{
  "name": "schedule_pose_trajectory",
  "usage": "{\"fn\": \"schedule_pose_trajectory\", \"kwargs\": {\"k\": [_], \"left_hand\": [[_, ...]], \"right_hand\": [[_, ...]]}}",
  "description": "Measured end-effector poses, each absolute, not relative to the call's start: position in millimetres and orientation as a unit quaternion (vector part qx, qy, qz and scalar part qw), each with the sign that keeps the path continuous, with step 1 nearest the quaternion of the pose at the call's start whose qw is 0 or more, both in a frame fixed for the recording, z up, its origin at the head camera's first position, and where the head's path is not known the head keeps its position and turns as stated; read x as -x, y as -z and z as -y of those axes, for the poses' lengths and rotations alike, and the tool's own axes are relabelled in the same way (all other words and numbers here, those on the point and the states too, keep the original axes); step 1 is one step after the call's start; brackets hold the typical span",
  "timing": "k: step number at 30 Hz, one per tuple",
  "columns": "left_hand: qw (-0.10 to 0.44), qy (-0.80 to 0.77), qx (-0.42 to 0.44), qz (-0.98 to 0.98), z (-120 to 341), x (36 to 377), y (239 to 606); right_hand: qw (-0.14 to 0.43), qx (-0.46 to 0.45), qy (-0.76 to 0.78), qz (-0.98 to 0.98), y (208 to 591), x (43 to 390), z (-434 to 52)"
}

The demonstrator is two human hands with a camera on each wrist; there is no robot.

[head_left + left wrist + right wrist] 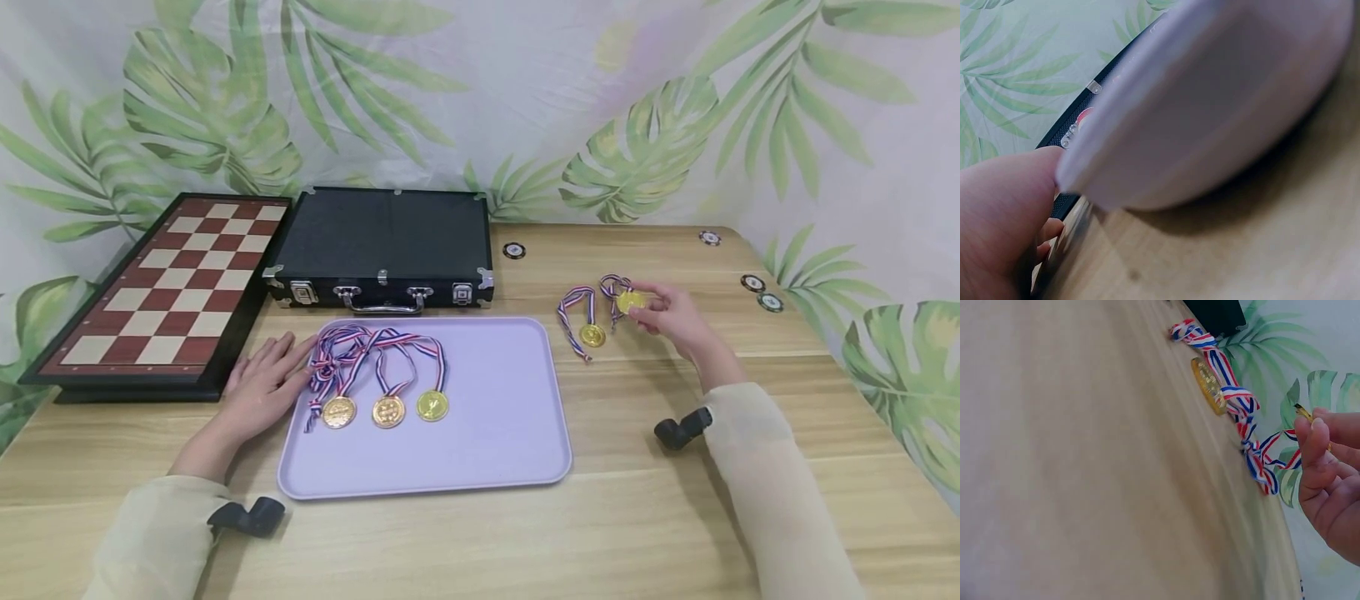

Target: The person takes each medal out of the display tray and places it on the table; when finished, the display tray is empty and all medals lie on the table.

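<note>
My right hand (675, 315) pinches a gold medal (631, 302) between thumb and fingers, over the right part of the table. The medal's striped ribbon (1280, 450) trails from the fingers in the right wrist view. Just left of it lies another gold medal (592, 335) with its red, white and blue ribbon. My left hand (266, 379) lies with extended fingers at the left edge of the lilac tray (487, 450), its thumb against the rim. On the tray, a bronze-toned medal (339, 412), a second bronze-toned one (388, 411) and a gold one (432, 405) lie in a row below bunched ribbons.
Behind the tray stands a black case (390, 237) with metal latches. A chessboard (176, 287) is at the left, close to my left hand. Several poker chips lie toward the back, one chip (514, 250) beside the case and another chip (770, 302) near the right edge.
</note>
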State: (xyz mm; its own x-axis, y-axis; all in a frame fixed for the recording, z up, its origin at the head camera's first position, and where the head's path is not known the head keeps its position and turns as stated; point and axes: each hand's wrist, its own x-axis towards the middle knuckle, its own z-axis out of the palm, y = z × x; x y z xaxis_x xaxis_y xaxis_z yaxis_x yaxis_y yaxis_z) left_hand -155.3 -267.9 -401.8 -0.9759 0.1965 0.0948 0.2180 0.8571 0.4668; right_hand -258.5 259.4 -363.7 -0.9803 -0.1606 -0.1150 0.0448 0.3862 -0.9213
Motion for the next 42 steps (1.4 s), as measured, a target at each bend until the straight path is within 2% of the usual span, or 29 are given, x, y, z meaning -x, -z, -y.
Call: {"fn": "schedule_pose_trajectory", "kwargs": {"k": [10, 32, 36, 42], "left_hand": [[0.011, 0.238, 0.101, 0.966, 267, 156, 400], [0.013, 0.243, 0.099, 0.965, 266, 156, 401], [0.011, 0.244, 0.098, 0.965, 266, 155, 401], [0.016, 0.245, 0.097, 0.964, 267, 155, 402]], "right_hand": [[0.152, 0.008, 0.534, -0.832, 381, 243, -267], [0.174, 0.055, 0.437, -0.881, 385, 246, -271], [0.157, 0.06, 0.461, -0.872, 380, 244, -269], [0.091, 0.126, 0.521, -0.839, 356, 236, -240]]}}
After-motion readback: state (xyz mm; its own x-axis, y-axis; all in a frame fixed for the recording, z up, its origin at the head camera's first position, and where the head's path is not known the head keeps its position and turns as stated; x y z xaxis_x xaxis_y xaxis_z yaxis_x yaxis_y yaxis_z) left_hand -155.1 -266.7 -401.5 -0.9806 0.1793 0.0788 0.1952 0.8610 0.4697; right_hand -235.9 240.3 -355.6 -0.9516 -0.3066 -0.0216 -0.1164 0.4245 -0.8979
